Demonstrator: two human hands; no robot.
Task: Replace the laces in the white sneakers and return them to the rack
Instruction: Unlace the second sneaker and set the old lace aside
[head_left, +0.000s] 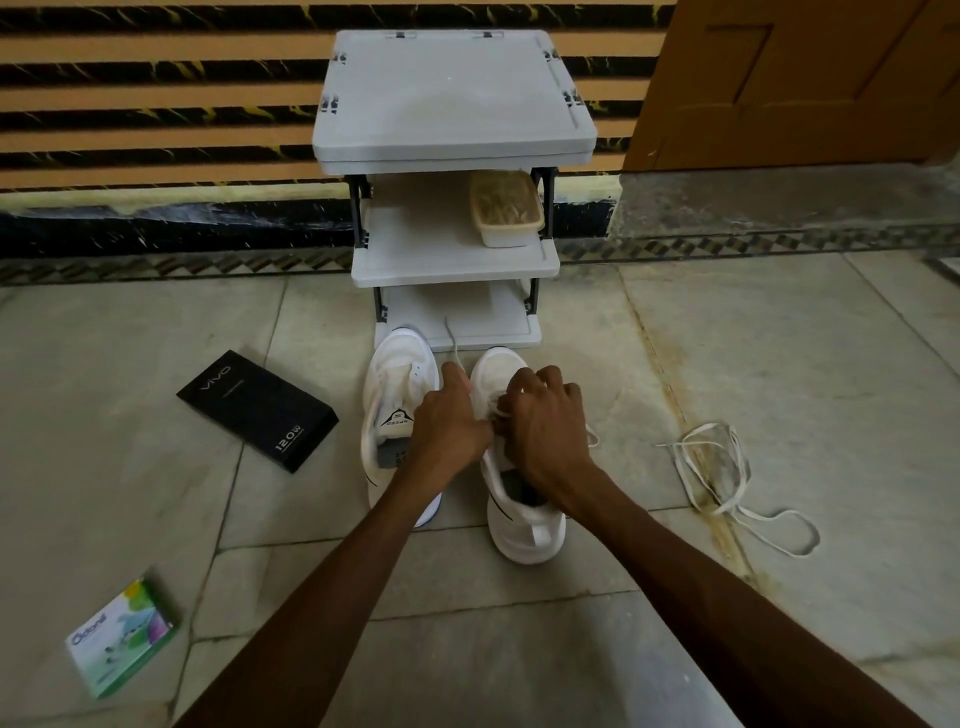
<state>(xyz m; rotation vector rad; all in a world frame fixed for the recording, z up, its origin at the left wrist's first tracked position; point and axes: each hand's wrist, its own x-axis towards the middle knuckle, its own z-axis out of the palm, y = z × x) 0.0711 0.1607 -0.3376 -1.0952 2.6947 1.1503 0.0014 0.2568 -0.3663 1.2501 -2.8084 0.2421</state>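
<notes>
Two white sneakers stand side by side on the floor in front of a white rack (457, 260). The left sneaker (395, 384) has no lace that I can see. Over the right sneaker (519, 519), both hands work at the lace. My left hand (449, 421) pinches a white lace end (453, 343) that trails up toward the rack. My right hand (540, 426) curls its fingers round the lace at the eyelets. A loose white lace (727, 478) lies tangled on the floor to the right.
A black phone box (257, 410) lies left of the sneakers. A green and white carton (122, 634) sits at the near left. On the rack's middle shelf is a lidded plastic container (506, 208). An orange door (789, 83) stands at the back right.
</notes>
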